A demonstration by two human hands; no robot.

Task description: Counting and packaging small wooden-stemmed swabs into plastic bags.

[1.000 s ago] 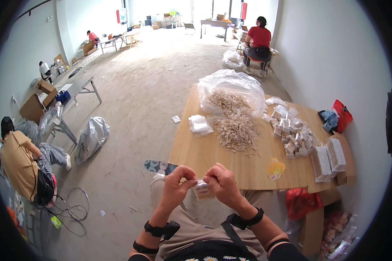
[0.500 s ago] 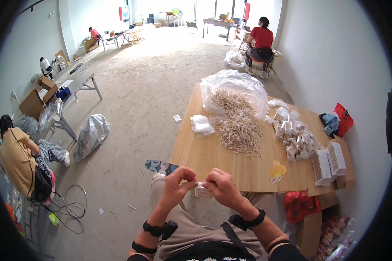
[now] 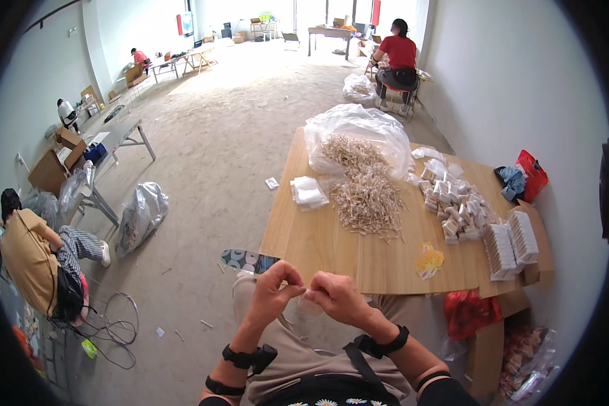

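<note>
Just off the near edge of the wooden table (image 3: pixel 287 233), above my lap, my left hand (image 3: pixel 276 289) and my right hand (image 3: pixel 340 298) meet at the fingertips. Both are closed in a pinch on a small clear plastic bag (image 3: pixel 308 307), which shows only faintly between and below them. On the table ahead, a heap of short, thin, pale sticks (image 3: pixel 367 203) spills out of a large clear plastic bag (image 3: pixel 392 127). Left of the heap lies a stack of flat, clear-white small bags (image 3: pixel 309 192). Several filled small packets (image 3: pixel 457 210) are piled to its right.
Yellow paper cards (image 3: pixel 428 261) lie near the table's front edge. Rows of white packs (image 3: pixel 499 250) stand in a cardboard box at the right corner. Below are a red bag (image 3: pixel 470 314) and an open carton (image 3: pixel 486 355). Co-workers sit around the room; cables (image 3: pixel 118 331) lie on the floor.
My right hand has shifted slightly left, bringing the fingertips closer together. The clear bag shows less than before. The whole view has tilted slightly.
</note>
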